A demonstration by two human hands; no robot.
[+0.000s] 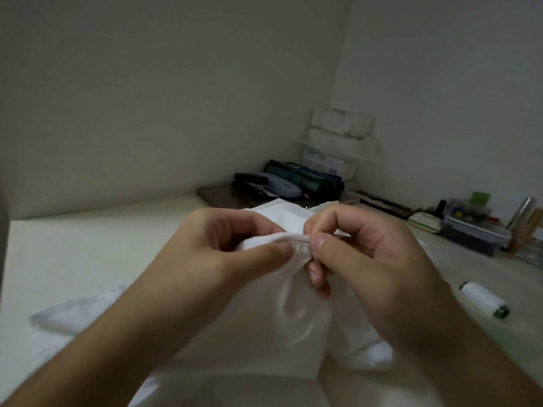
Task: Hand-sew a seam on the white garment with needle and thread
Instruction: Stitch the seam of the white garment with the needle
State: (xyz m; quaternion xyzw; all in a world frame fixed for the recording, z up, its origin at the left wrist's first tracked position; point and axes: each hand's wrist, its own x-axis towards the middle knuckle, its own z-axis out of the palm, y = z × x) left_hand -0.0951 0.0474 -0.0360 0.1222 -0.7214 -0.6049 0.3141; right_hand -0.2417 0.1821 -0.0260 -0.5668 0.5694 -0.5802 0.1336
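Observation:
The white garment (296,312) lies bunched on the pale table and is lifted between both hands at the frame's centre. My left hand (232,245) pinches a folded edge of the fabric between thumb and curled fingers. Close against it, my right hand (361,248) pinches a thin needle (304,237) that lies along that folded edge, its tip in the fabric. The thread itself is too fine to make out. A spool of white thread (483,299) lies on its side on the table to the right of my right wrist.
At the back corner sit a black stapler (251,181), a blue-grey case (277,185) and a dark green roll (311,179) on a dark tray. A clear box of small sewing items (470,227) and a white shelf rack (338,142) stand along the right wall.

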